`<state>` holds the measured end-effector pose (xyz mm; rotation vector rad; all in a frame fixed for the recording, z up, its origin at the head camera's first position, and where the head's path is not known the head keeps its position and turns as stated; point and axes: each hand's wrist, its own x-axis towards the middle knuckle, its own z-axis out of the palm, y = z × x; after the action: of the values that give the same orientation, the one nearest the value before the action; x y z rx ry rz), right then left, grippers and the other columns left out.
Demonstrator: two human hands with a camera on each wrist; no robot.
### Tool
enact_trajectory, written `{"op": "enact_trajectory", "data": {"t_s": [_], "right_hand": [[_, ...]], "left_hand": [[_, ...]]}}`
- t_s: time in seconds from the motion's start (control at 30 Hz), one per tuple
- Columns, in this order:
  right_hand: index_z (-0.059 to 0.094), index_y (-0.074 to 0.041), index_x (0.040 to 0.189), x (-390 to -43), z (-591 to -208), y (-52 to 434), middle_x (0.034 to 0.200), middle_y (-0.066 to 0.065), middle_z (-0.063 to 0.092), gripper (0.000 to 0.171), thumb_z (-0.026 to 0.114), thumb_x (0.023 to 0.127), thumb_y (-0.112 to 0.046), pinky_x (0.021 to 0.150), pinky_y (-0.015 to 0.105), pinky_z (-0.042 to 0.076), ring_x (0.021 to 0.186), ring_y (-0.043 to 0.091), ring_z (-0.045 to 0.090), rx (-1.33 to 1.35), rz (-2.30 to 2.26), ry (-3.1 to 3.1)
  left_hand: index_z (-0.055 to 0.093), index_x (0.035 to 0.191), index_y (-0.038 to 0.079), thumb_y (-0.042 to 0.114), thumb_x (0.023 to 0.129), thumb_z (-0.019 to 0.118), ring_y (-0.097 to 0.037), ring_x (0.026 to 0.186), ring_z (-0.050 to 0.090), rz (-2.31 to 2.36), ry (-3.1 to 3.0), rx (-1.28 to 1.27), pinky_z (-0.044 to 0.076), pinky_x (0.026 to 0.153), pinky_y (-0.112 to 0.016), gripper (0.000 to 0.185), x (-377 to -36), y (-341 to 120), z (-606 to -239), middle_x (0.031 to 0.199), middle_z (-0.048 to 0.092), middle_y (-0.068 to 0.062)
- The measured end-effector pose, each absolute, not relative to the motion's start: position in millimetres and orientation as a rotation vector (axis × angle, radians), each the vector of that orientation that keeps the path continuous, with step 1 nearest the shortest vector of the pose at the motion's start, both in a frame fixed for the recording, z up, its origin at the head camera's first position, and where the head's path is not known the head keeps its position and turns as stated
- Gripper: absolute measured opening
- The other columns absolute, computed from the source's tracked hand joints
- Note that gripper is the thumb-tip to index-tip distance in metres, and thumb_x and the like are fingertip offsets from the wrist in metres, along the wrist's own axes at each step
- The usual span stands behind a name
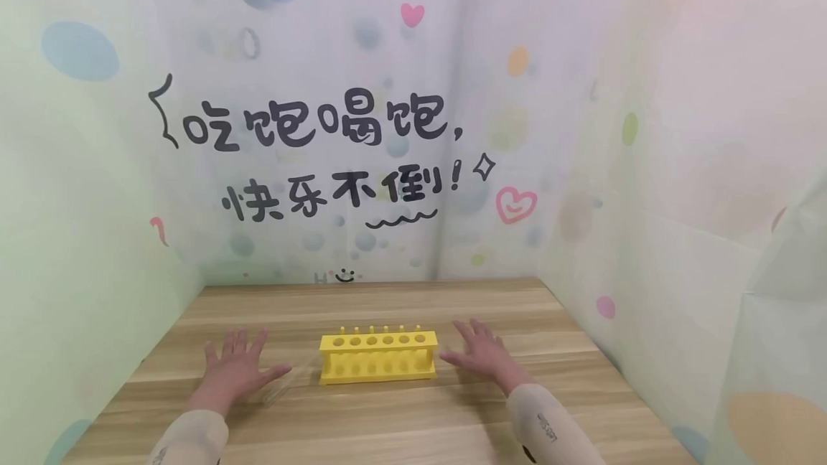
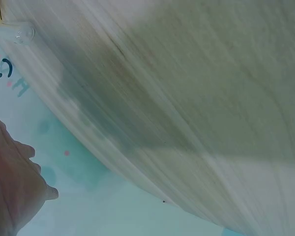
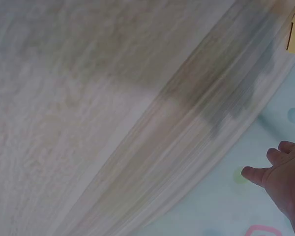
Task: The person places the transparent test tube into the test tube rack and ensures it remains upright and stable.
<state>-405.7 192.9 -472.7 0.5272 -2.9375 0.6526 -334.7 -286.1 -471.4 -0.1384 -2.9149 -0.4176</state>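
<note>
Yellow rack [image 1: 377, 356] stands upright in the middle of the wooden worktop [image 1: 388, 422]; left hand [image 1: 234, 372] and right hand [image 1: 481, 354] lie flat beside it, each grip open, a clear tube [image 1: 281, 387] just right of the left hand.

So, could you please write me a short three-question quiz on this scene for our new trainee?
1. True or false: the left hand grips the yellow rack.
2. How many holes run along the rack's top? A four, B six, C nine.
3. What clear thing lies on the wooden table between the left hand and the rack?

Key: 1 false, both it and the right hand are spread flat. 2 B. 3 a glass tube.
</note>
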Motion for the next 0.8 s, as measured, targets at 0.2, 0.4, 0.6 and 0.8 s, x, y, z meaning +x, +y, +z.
{"op": "enact_trajectory", "data": {"t_s": [0.2, 0.4, 0.6, 0.8], "right_hand": [[0.042, -0.013, 0.151, -406, -471, 187, 0.154, 0.029, 0.030, 0.086, 0.058, 0.088, -0.068, 0.108, 0.069, 0.028, 0.138, 0.049, 0.033, 0.559, 0.794, -2.897], [0.041, -0.014, 0.152, -404, -466, 180, 0.154, 0.028, 0.030, 0.079, 0.054, 0.092, -0.065, 0.108, 0.069, 0.028, 0.139, 0.048, 0.032, 0.577, 0.946, -2.900], [0.044, -0.014, 0.150, -405, -464, 175, 0.155, 0.023, 0.034, 0.071, 0.053, 0.095, -0.060, 0.109, 0.068, 0.026, 0.141, 0.045, 0.031, 0.611, 1.019, -2.861], [0.050, -0.008, 0.144, -408, -463, 172, 0.150, 0.020, 0.043, 0.061, 0.057, 0.098, -0.048, 0.111, 0.064, 0.027, 0.139, 0.044, 0.035, 0.702, 1.131, -2.750]], "left_hand": [[0.030, 0.150, -0.006, 0.074, 0.087, 0.052, -0.063, 0.138, 0.003, -0.403, -2.911, -0.139, -0.014, 0.100, -0.079, 0.104, -333, -286, -471, 0.148, 0.012, -0.047], [0.029, 0.151, -0.006, 0.074, 0.086, 0.051, -0.063, 0.138, 0.003, -0.405, -2.931, -0.129, -0.014, 0.100, -0.078, 0.105, -331, -284, -468, 0.148, 0.012, -0.047], [0.029, 0.151, -0.005, 0.076, 0.086, 0.051, -0.063, 0.138, 0.004, -0.388, -2.939, -0.127, -0.012, 0.101, -0.079, 0.106, -330, -283, -467, 0.148, 0.013, -0.046], [0.031, 0.150, -0.005, 0.074, 0.086, 0.052, -0.063, 0.138, 0.006, -0.385, -2.933, -0.127, -0.010, 0.101, -0.080, 0.104, -329, -282, -466, 0.148, 0.015, -0.047]]}}
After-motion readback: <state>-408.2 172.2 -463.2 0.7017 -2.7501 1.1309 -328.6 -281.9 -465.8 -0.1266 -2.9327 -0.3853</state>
